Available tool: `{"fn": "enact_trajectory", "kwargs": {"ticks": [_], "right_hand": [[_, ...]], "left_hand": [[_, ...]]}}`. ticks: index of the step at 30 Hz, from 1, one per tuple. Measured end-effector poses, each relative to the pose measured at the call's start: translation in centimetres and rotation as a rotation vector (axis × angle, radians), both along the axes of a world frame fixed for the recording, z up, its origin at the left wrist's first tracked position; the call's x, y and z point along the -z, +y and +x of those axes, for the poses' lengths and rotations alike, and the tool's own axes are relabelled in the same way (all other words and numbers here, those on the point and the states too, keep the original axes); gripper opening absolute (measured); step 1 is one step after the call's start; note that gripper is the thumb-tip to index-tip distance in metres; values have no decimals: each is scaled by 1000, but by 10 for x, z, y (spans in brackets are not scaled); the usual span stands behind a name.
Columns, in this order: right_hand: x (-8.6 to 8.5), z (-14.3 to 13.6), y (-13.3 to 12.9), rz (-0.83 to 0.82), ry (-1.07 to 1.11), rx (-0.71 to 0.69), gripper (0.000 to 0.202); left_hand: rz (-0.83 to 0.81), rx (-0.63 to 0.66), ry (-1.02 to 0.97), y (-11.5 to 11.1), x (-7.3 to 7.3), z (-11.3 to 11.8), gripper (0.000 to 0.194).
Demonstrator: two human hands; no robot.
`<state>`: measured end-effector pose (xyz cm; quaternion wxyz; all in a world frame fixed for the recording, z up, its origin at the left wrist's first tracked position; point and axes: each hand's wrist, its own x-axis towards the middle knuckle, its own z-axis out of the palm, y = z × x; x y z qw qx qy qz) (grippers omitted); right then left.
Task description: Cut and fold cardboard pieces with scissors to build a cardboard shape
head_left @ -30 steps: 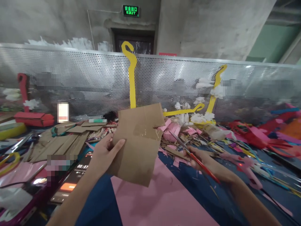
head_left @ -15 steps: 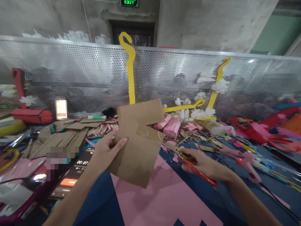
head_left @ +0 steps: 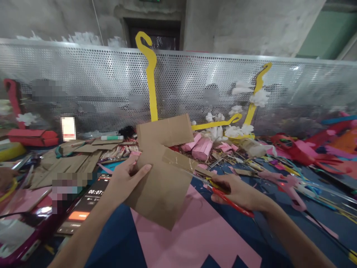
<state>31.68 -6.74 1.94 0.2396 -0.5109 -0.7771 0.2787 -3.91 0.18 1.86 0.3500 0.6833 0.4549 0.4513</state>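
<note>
My left hand (head_left: 129, 176) grips the left edge of a brown cardboard sheet (head_left: 164, 186), its thumb lying on the front face. A slit runs into the sheet from the right, and a strip of clear tape (head_left: 178, 160) crosses the part beside it. In my right hand (head_left: 234, 193) is a pair of scissors (head_left: 223, 195) with red and yellow handles. Their blades reach left to the cardboard's right edge, along the taped part. Under the cardboard lies a pink sheet (head_left: 200, 230) with a zigzag cut at its near edge.
Left stand a phone (head_left: 86, 201) showing a timer and cardboard scraps (head_left: 64, 167). A pink glue gun (head_left: 292, 191) with a cord lies right. Behind are yellow hooked cutouts (head_left: 152, 89), pink paper pieces (head_left: 202, 149) and a perforated metal panel (head_left: 181, 82). Another person's hand (head_left: 5, 178) shows far left.
The scissor blades have moved left and further into the cardboard along the taped part. My left hand keeps its hold. The view has shifted slightly, and another person's hand has appeared at far left.
</note>
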Motion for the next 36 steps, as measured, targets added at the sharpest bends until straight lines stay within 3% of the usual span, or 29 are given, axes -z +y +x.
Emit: {"fn": "enact_trajectory", "kwargs": {"ticks": [13,17,24,27,32,36], "right_hand": [[-1,-3,0,11,-107,-20,37],[2,-2,0,-12,-29,-2,37],[2,-2,0,-204,198,15,40],[-2,-3,-1,-256,299,28,42],[-10,-6,-8,-101,443,96,50],[-12,-11,-14,-21,516,245,50]], "left_hand": [[-31,11,5,-1,-2,-3,39],[-40,26,8,0,-3,-3,35],[-281,216,-218,3,2,-4,49],[-301,253,-218,6,5,-6,51],[-351,362,-5,9,11,-6,48],[-341,477,62,7,16,3,41]]}}
